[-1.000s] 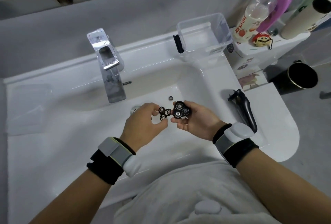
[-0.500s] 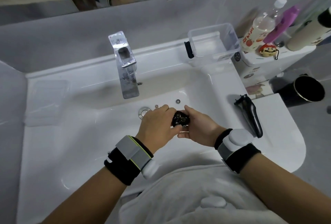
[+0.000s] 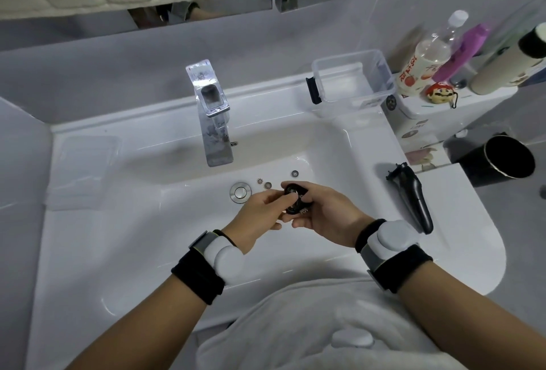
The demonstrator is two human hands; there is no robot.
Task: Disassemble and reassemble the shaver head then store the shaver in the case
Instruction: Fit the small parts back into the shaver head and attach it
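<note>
mid-frame, right hand (image 3: 322, 210) grips the shaver head (image 3: 294, 196) while left hand (image 3: 263, 210) pinches it; reassembly underway, loose cutters (image 3: 268, 184) likely fitted next.

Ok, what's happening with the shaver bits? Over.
Both hands, left hand and right hand, gripping shaver head. Shaver body on sink edge. Three small parts loose by drain.

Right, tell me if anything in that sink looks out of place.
Three small shaver parts lie loose in the basin, two right beside the drain. They look easy to lose. The shaver body lies on the rim.
</note>
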